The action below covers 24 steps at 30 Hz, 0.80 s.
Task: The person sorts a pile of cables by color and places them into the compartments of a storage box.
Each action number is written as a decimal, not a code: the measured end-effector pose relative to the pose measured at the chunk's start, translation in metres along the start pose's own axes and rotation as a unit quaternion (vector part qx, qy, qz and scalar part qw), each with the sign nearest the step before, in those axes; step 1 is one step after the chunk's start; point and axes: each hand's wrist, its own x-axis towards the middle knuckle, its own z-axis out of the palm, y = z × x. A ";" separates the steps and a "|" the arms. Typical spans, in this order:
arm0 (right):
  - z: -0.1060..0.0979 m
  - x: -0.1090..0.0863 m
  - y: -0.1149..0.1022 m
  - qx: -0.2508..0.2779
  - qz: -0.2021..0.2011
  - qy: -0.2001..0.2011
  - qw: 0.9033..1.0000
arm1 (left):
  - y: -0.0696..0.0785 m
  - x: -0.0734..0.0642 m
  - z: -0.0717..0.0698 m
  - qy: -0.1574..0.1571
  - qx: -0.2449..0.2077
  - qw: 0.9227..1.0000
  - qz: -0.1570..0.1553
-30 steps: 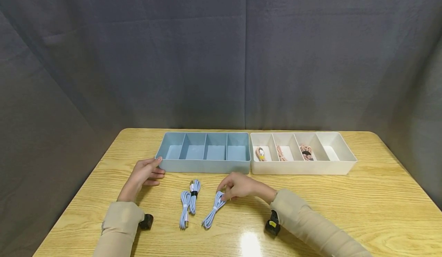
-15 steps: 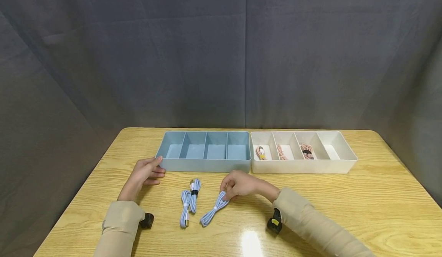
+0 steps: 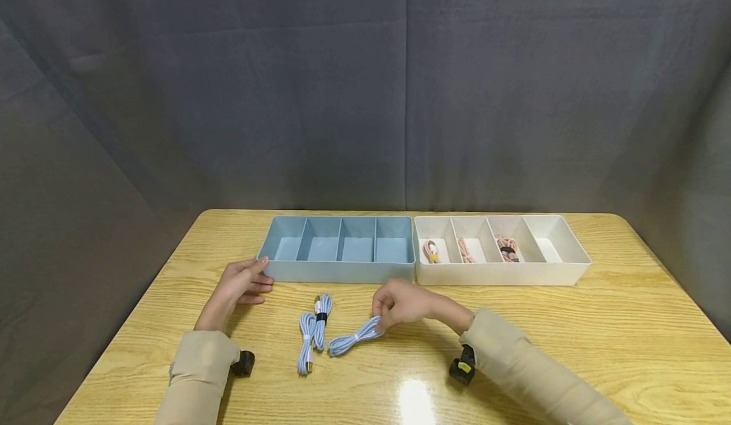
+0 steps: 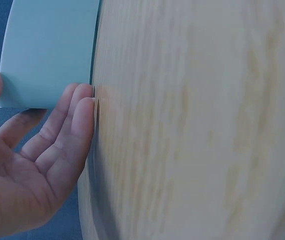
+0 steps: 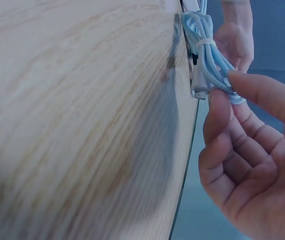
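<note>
Pinching one end of a bundled blue cable [image 3: 348, 342], the right hand [image 3: 404, 301] keeps a narrow grip in front of the blue tray [image 3: 342, 273]. Two more blue bundles [image 3: 306, 333] lie just beside it on the counter [image 3: 274, 393]; the left hand [image 3: 242, 283], its grip wide, touches the tray's near left corner.

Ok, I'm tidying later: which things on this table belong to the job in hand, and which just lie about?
Likely in the job: held cable, left blue cable, middle blue cable, blue box.
Perhaps just there: white box, pink cables.
</note>
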 end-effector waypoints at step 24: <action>-0.010 -0.010 0.003 0.066 -0.012 0.085 0.994 | -0.013 0.009 0.001 0.011 -0.016 1.000 0.010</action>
